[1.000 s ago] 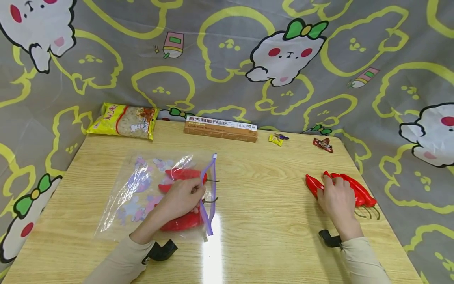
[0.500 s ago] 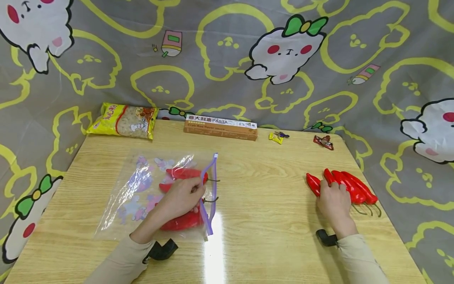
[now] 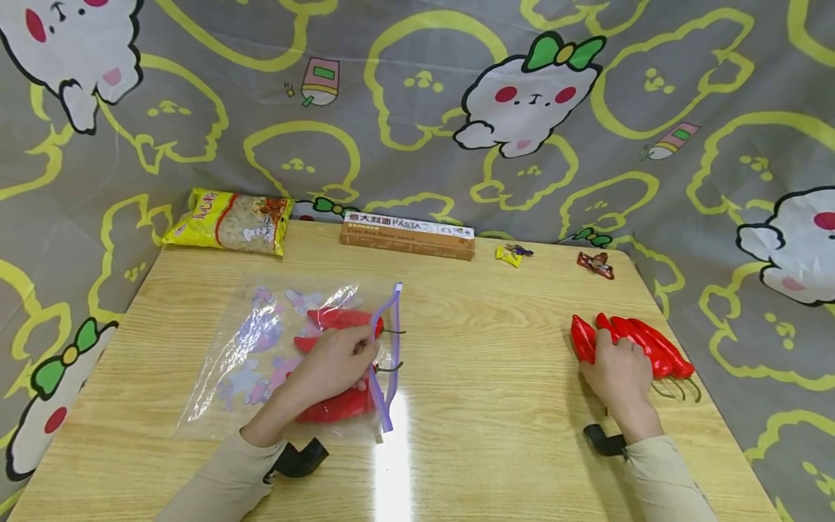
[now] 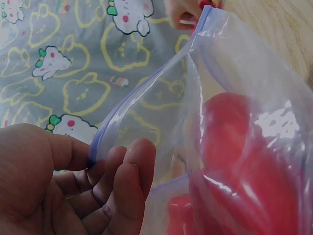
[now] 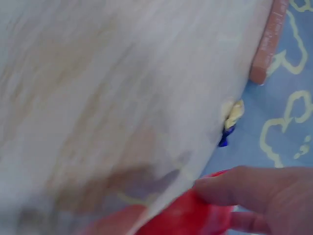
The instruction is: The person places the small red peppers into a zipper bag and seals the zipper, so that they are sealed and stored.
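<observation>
My left hand (image 3: 335,362) pinches the purple zip edge of a clear zip bag (image 3: 215,348) with printed shapes. In the left wrist view, the thumb and fingers hold that edge (image 4: 105,127) and the bag's mouth gapes. Several red chili peppers (image 3: 335,409) lie inside the bag, some with green stems poking out of the mouth. At the table's right, my right hand (image 3: 616,380) grips the leftmost red chili pepper (image 3: 583,339); the fingers partly hide it. Several more chili peppers (image 3: 652,346) lie side by side just right of it.
Along the back of the wooden table (image 3: 483,348) are a yellow food bag (image 3: 228,223), a pasta box (image 3: 407,235), yellow and purple wrapped candies (image 3: 512,254), and a dark red wrapped candy (image 3: 596,264). A patterned cloth (image 3: 417,109) rises behind.
The right hand went slightly left, then back right. The chili pepper in it has turned more upright and shifted a little right. The left hand and the bag have stayed in place.
</observation>
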A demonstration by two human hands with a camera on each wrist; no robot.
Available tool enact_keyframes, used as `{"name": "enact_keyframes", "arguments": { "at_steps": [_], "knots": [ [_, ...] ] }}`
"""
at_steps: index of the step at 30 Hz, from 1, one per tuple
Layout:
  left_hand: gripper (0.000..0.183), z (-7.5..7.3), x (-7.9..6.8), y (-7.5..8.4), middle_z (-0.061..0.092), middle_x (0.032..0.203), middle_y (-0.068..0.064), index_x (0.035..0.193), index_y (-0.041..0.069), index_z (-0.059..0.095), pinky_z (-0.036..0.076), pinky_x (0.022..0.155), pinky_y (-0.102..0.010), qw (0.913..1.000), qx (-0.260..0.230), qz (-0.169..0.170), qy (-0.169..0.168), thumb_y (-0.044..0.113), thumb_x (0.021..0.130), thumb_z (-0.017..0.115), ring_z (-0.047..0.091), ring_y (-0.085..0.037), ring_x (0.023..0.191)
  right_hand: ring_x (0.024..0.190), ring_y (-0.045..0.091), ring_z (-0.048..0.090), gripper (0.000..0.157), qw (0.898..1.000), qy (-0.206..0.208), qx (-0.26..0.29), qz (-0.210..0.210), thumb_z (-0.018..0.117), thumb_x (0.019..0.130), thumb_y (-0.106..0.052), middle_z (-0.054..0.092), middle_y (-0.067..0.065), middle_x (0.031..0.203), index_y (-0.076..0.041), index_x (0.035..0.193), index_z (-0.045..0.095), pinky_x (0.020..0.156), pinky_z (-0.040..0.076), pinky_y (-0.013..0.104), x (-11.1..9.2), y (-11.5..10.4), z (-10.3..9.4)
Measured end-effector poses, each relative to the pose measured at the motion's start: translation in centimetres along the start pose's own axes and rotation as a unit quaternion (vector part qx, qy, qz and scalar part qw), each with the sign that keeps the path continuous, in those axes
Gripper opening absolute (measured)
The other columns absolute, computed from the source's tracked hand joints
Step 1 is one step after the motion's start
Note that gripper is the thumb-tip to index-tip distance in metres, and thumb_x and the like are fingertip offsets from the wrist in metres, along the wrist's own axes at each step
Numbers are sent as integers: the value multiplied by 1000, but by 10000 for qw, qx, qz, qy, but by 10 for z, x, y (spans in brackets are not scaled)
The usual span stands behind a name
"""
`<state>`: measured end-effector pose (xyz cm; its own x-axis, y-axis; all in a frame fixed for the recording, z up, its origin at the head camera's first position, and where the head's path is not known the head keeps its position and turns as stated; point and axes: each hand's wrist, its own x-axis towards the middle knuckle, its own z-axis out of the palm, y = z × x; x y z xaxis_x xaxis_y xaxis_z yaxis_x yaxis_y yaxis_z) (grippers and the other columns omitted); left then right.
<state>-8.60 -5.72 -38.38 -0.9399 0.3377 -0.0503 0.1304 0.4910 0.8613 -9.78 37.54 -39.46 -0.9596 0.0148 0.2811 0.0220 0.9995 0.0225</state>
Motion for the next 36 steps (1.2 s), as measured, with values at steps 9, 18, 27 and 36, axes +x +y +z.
{"name": "enact_keyframes", "arguments": {
  "at_steps": [9, 18, 27, 36],
  "knots": [
    [23, -1, 1, 3, 52, 52, 1, 74, 11, 53, 37, 39, -24, 10000, 14, -33, -40, 21, 93, 46, 58, -11, 45, 78, 26, 54, 39, 9728, -650, 2180, -435, 68, 82, -25, 57, 16, 103, -5, 114, 55, 59, 44, 35, 2, -62, -31],
    [22, 0, -1, 2, 54, 53, 0, 73, 12, 51, 36, 39, -23, 10000, -13, -47, -33, 21, 93, 50, 57, -12, 46, 75, 9, 54, 31, 8904, -1532, 3886, -1810, 70, 81, -28, 62, -6, 99, -20, 109, 61, 60, 47, 23, -10, -155, -40],
    [19, 1, -1, 2, 57, 57, -3, 77, 8, 52, 49, 46, -29, 9990, -430, -87, -123, 18, 94, 51, 59, -16, 48, 86, 10, 54, 33, 8477, -1782, 4440, -2291, 60, 77, -5, 55, -5, 102, -14, 108, 61, 71, 50, 23, -17, -212, -23],
    [18, 1, 0, 5, 57, 57, -3, 79, 8, 54, 50, 48, -30, 9983, -577, -95, -33, 17, 94, 49, 59, -16, 49, 96, 22, 62, 31, 7927, -2157, 5199, -2341, 65, 85, -9, 61, 7, 111, -4, 115, 59, 78, 53, 30, -15, -232, -9]
  ]
}}
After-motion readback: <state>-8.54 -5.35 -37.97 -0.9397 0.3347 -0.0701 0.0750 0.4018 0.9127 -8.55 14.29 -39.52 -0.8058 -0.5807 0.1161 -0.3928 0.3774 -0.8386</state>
